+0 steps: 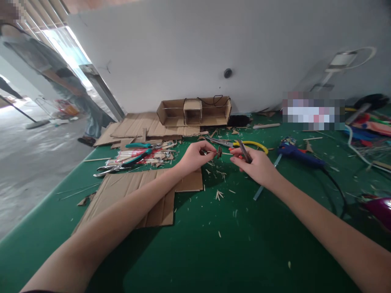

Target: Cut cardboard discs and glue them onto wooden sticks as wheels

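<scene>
Just above the green table, my left hand (195,158) pinches a small dark-brown piece (219,152) between thumb and fingertips. My right hand (253,163) is closed around a dark, narrow tool (244,151) whose kind I cannot make out; something orange shows at its fingertips. A thin pale stick (226,154) spans part of the gap between the hands; which hand holds it is unclear. Right behind my right hand lie long-nosed pliers with yellow handles (255,143). Wood splinters (218,195) are scattered below the hands.
Cardboard sheets (122,191) lie under and beyond my left forearm, near teal-handled pliers (137,156). A cardboard box with compartments (175,114) stands against the wall. At right are a blue glue gun (301,154) and a shiny purple object (380,209). A person (70,81) stands far left.
</scene>
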